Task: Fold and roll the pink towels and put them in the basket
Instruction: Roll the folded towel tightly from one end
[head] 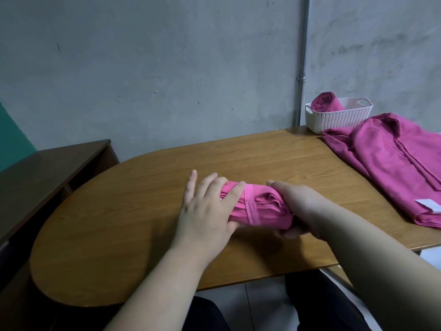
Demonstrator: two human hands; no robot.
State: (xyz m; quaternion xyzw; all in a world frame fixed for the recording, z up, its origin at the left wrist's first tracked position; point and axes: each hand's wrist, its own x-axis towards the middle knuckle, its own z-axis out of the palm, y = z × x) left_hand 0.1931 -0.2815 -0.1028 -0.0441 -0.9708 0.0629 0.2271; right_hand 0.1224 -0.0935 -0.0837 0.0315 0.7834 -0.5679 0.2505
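White plastic, woven-look and pierced with small holes, makes up the basket (338, 118) at the far right corner of the table (143, 223). It holds one rolled pink towel (328, 102), which leans against the basket's left end and sticks up above the rim. The rest of the basket's inside is hidden behind its near wall, so you cannot tell whether anything else lies in it. Just in front of the basket, the loose pink towels (391, 163) lie in a flat, creased heap with a white label (428, 205) near the lower edge, and the heap is cut off by the right edge of the view. A second roll (260, 206) lies across the middle of the table between your hands, a soft tube with layered folds and a lighter hem band around it. Your left hand (210, 206) rests flat on its left end with the fingers straight and spread. Your right hand (303, 209) grips the right end, thumb on top and fingers curled underneath, and it covers that end. The table is smooth wood-grain laminate, rounded at its left end. To the left stands a dark brown cabinet (47, 168), partly out of frame, and behind is a rough grey concrete wall (167, 68) with a thin metal pipe (301, 68) running down it.
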